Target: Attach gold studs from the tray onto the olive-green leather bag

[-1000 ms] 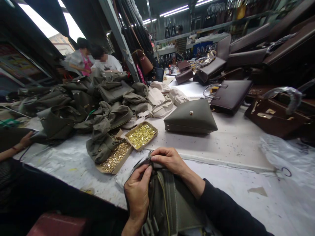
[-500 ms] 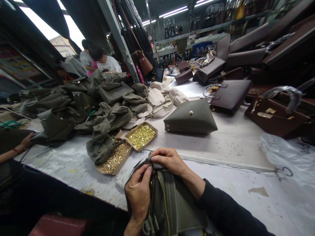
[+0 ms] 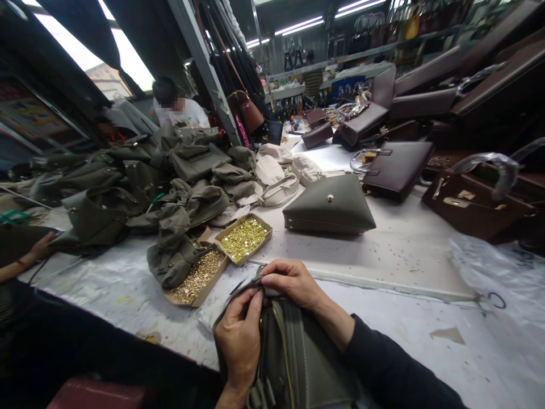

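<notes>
An olive-green handbag (image 3: pixel 315 352) with a gold zipper lies at the table's front edge, close to me. My left hand (image 3: pixel 240 335) pinches the bag's top edge between thumb and fingers. Right beside it, my right hand (image 3: pixel 292 284) is closed on the same edge from the other side. Whatever small part may lie between the fingertips is hidden. Just beyond my hands stand two cardboard trays: one with small gold rings (image 3: pixel 200 277), the other with shiny gold metal pieces (image 3: pixel 244 237). A finished-looking olive bag (image 3: pixel 330 207) with a gold stud lies behind them.
A heap of olive bags (image 3: pixel 106 210) covers the left of the table, with cream bags (image 3: pixel 276 176) beside it. Dark brown handbags (image 3: pixel 398 170) pile up at right, near clear plastic wrap (image 3: pixel 489 278). A co-worker's hand (image 3: pixel 40 250) touches the heap; another person sits behind.
My hands keep nearly the same hold on the bag's edge, with only a slight shift. In the background, one of the people by the window is no longer visible.
</notes>
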`<act>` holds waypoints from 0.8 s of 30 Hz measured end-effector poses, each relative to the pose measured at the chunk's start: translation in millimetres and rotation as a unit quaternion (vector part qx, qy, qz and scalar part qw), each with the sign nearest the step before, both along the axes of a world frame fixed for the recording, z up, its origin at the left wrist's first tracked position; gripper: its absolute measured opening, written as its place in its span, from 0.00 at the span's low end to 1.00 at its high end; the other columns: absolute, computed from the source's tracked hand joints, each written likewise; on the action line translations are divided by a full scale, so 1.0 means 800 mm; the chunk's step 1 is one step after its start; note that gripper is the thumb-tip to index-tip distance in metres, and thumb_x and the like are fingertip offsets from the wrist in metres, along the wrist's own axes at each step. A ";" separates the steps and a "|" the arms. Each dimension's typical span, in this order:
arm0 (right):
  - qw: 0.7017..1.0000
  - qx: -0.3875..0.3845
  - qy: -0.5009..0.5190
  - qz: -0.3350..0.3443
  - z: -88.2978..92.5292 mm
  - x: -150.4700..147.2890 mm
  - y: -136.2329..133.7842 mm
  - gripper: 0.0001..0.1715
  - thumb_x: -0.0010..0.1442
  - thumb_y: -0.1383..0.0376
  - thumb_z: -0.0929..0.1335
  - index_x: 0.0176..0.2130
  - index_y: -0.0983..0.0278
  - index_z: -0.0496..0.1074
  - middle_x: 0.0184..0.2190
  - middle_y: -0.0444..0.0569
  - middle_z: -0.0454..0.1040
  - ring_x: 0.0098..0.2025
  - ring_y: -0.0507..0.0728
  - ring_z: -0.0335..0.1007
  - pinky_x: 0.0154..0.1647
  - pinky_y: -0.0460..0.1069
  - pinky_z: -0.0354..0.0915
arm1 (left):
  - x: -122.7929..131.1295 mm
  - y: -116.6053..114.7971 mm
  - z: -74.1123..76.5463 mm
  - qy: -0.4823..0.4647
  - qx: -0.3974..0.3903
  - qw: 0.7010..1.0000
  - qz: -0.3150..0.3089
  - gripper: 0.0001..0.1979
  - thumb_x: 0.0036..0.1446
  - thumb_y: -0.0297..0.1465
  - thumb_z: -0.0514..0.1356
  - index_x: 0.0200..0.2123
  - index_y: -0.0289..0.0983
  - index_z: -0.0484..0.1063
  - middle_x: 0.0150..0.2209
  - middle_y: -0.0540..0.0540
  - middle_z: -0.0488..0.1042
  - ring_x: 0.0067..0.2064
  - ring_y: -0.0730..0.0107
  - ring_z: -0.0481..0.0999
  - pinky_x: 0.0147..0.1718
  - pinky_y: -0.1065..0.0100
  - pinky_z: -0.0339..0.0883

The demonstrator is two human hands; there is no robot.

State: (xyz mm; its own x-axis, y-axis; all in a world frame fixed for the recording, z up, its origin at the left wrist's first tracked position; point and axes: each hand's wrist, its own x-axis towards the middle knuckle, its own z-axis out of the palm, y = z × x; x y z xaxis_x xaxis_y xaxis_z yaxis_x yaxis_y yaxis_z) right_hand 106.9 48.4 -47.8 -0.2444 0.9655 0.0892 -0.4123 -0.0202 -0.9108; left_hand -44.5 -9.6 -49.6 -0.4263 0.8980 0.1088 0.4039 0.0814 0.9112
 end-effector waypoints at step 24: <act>1.000 -0.014 -0.002 0.007 0.009 0.000 -0.004 0.14 0.50 0.57 0.78 0.33 0.64 0.81 0.30 0.45 0.79 0.32 0.53 0.71 0.38 0.47 0.67 | -0.005 0.002 -0.003 -0.107 0.003 0.994 -0.024 0.18 0.49 0.43 0.71 0.37 0.36 0.82 0.35 0.45 0.83 0.35 0.60 0.82 0.38 0.65 0.78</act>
State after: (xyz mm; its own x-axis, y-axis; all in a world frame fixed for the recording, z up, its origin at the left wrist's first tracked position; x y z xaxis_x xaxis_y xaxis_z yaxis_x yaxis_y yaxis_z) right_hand 107.0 45.5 -40.7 -0.2585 0.9640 0.0623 -0.4085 -0.0507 -0.9114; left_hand -48.8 -7.7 -51.9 -0.3967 0.9176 0.0261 0.2035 0.0602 0.9772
